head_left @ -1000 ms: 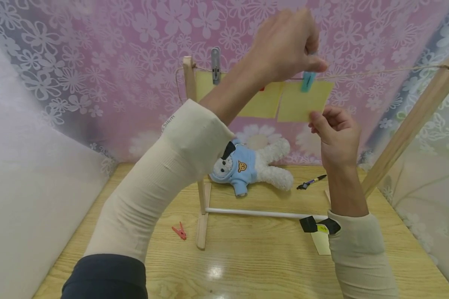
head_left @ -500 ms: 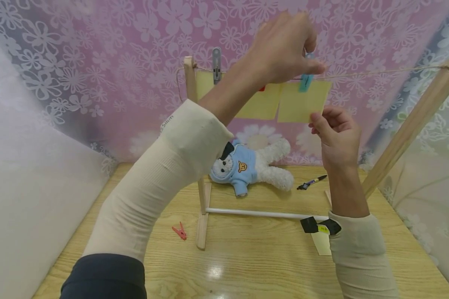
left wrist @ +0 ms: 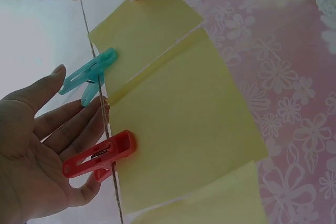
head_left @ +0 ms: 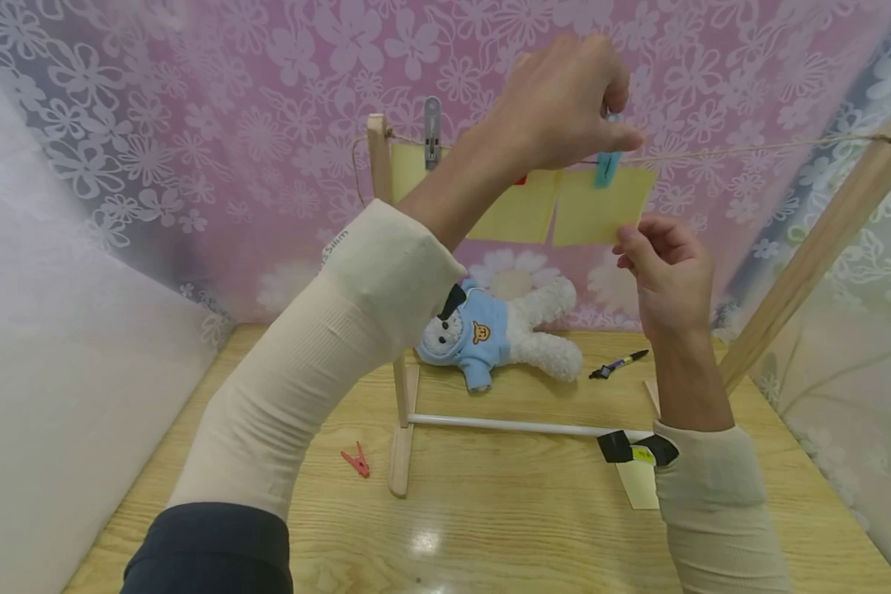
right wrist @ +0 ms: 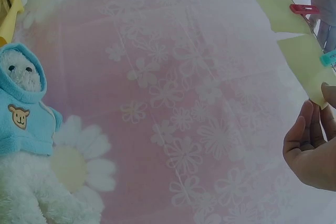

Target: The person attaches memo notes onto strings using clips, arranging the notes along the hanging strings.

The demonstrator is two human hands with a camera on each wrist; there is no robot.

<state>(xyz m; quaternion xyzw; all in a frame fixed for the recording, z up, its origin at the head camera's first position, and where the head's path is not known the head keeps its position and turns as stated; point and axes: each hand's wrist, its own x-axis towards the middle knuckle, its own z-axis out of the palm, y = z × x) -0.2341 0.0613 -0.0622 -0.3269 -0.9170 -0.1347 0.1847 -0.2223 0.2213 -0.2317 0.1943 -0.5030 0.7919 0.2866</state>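
My left hand (head_left: pixel 564 107) is raised over the string (head_left: pixel 757 150), its thumb and fingers about the handles of a teal clothespin (left wrist: pixel 94 72). The clothespin sits on the string and the top edge of a yellow paper note (head_left: pixel 601 210). My right hand (head_left: pixel 671 276) pinches that note's lower right corner between thumb and fingers. Beside it hangs a second yellow note (left wrist: pixel 178 124) under a red clothespin (left wrist: pixel 100 156), which my left forearm mostly covers in the head view. Farther left a grey clip (head_left: pixel 432 132) holds a third note (head_left: pixel 407 169).
Wooden posts (head_left: pixel 817 256) carry the string, with a white rod (head_left: pixel 505 424) low between them. On the table (head_left: pixel 490 528) lie a pink clothespin (head_left: pixel 356 459), a plush toy (head_left: pixel 490 330) in a blue hoodie, a pen (head_left: pixel 619 364) and a yellow paper (head_left: pixel 638 487).
The note and teal clothespin have shifted slightly left, and the left hand a little down and left with them. The right hand keeps its pinch on the note's corner.
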